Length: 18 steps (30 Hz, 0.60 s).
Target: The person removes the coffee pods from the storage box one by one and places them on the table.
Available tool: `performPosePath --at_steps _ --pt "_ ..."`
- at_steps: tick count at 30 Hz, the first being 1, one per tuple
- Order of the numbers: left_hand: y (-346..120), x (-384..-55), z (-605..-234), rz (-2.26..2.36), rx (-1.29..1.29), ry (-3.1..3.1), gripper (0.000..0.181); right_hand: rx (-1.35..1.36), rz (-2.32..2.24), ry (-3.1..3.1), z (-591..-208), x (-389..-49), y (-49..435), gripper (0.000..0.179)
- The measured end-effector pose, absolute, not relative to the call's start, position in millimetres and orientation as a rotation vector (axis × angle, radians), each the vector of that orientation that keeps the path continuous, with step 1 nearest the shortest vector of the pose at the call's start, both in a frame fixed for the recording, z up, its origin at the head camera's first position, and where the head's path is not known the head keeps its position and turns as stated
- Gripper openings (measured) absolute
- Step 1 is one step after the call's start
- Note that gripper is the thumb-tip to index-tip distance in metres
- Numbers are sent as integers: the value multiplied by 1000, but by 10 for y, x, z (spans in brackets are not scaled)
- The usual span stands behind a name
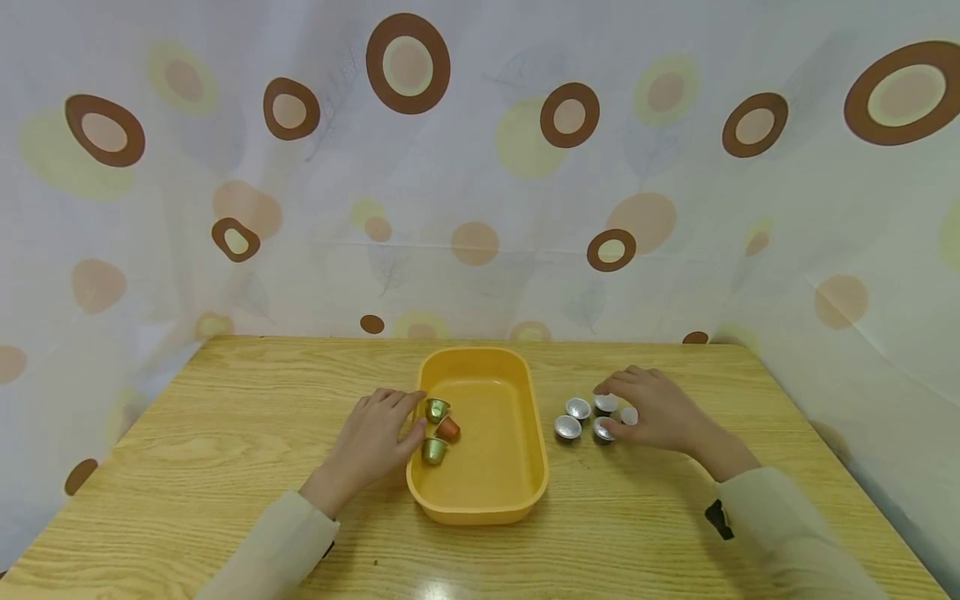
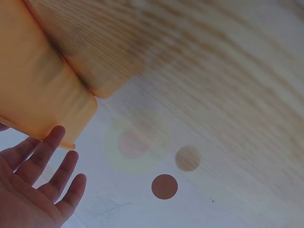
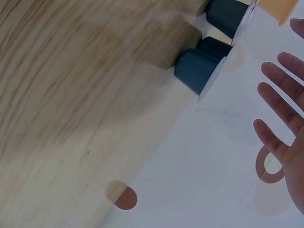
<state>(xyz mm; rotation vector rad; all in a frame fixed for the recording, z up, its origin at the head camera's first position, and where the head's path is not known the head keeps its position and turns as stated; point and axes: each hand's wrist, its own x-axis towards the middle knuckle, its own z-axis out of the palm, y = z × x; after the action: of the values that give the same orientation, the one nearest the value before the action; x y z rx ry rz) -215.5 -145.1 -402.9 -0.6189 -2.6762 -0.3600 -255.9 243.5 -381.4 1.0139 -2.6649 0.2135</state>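
Note:
My left hand (image 1: 377,439) is at the left rim of a yellow plastic tub (image 1: 487,510), its thumb and forefinger by the coffee capsules inside. Those are a green capsule (image 1: 437,409), an orange-red capsule (image 1: 447,428) and another green capsule (image 1: 434,451). The left wrist view shows spread fingers against the tub's outer wall (image 2: 52,71). Over on the right, my right hand (image 1: 656,414) hovers with parted fingers over several dark capsules (image 3: 197,69), silver lids up. One silver-lidded capsule (image 1: 567,428) sits at the group's left; my hand partly covers others.
Beneath everything is a wood-grain table (image 1: 247,433). A pale cloth (image 1: 480,183) with brown and yellow circles hangs behind it and along the sides. The tub stands between my two hands, with the silver-lidded capsules just right of it.

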Motion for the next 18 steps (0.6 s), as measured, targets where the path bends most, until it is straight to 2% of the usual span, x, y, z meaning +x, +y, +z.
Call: performPosePath --at_steps 18 --pt "-1454 -2170 -4052 -357 -619 -2653 39 1177 233 -2479 -3773 -2540 2019 31"
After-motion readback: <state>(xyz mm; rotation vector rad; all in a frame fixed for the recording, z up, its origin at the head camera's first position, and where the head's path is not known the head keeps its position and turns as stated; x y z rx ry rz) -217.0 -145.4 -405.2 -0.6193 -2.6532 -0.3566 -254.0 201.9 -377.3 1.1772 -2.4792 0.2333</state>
